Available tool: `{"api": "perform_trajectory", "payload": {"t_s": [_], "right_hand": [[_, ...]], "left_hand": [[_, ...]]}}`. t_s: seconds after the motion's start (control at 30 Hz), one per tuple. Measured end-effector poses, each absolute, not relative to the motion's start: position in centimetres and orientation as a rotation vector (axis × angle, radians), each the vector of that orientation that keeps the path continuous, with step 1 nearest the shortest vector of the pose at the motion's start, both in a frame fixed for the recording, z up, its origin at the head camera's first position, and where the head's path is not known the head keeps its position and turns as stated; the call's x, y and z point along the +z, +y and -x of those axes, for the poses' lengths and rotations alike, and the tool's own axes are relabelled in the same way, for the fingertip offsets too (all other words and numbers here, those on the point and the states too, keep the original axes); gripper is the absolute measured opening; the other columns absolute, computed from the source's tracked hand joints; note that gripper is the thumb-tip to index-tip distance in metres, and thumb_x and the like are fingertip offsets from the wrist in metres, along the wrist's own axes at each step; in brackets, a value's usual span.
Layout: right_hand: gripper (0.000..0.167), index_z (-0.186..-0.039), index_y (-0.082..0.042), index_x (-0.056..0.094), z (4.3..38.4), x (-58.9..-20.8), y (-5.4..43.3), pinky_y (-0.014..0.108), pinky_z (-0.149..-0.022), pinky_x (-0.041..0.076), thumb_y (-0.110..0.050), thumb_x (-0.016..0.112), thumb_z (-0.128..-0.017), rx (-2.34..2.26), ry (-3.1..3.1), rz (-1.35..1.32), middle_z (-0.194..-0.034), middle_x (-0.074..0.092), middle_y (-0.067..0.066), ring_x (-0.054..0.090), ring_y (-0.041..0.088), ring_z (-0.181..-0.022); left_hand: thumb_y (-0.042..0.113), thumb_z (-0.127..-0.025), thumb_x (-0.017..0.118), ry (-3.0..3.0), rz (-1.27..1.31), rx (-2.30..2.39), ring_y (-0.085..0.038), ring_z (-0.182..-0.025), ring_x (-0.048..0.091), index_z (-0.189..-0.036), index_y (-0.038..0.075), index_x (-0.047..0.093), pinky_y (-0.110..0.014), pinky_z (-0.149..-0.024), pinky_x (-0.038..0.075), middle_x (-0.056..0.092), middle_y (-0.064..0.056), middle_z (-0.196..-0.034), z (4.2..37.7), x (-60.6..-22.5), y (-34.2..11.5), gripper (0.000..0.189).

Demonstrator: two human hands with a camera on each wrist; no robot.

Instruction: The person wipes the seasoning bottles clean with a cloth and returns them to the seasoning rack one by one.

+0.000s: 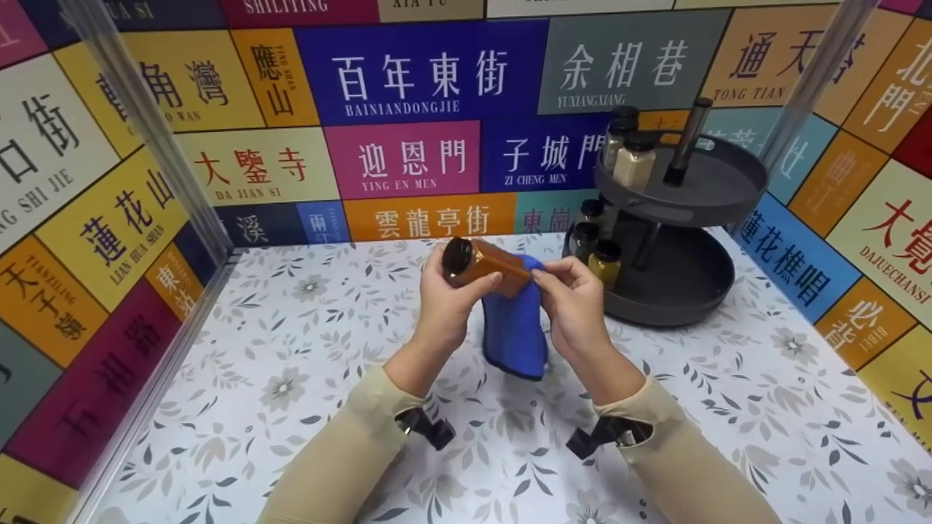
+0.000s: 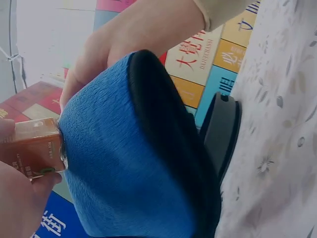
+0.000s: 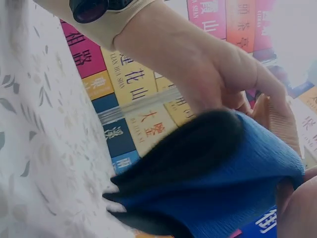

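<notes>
My left hand (image 1: 445, 302) grips a spice jar (image 1: 502, 268) with a black lid, tilted on its side above the table; orange-brown powder fills it. In the left wrist view the base end of the jar (image 2: 34, 148) meets the cloth. My right hand (image 1: 579, 309) pinches a blue cloth (image 1: 515, 331) with a dark edge against the jar's base end. The cloth hangs down in folds between the two hands, and in the right wrist view the folded cloth (image 3: 237, 173) hides part of the jar.
On the right stands a two-tier dark grey rotating rack (image 1: 670, 309). Its upper tier holds a jar of pale powder (image 1: 635, 161) and another jar; several black-lidded jars, one with yellow contents (image 1: 604, 266), sit on the lower tier. A floral cloth (image 1: 284, 393) covers the table; sign-printed walls surround it.
</notes>
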State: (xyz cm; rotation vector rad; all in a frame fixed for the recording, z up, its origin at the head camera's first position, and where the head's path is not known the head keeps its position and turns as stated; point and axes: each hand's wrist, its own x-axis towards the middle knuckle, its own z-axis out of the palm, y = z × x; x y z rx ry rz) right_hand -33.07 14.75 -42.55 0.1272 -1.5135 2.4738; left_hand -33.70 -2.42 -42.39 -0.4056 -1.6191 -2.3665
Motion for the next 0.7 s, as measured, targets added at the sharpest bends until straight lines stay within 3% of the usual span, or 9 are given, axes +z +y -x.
{"api": "perform_trajectory", "payload": {"t_s": [0.37,0.7], "right_hand": [[0.027,-0.084,-0.008,0.07,33.1,-42.1,15.8,0.023,-0.062,0.057,0.017,0.064,-0.093,2.504,-1.716,-0.232,-0.081,0.069,0.004,0.068,0.012,-0.067],[0.024,-0.085,-0.007,0.072,33.1,-42.7,15.0,0.024,-0.066,0.059,0.017,0.069,-0.09,2.388,-1.649,-0.226,-0.082,0.072,0.005,0.07,0.012,-0.074]], "left_hand": [[-0.004,-0.078,0.083,-1.561,0.361,-2.331,-0.023,-0.106,0.07,-0.122,-0.001,0.056,-0.034,-0.095,0.06,0.068,-0.015,-0.12,34.5,-42.7,-2.7,0.052],[-0.007,-0.08,0.083,-1.615,0.454,-2.337,-0.028,-0.119,0.068,-0.127,-0.001,0.053,-0.042,-0.105,0.059,0.066,-0.02,-0.127,34.1,-42.6,-2.9,0.056]]}}
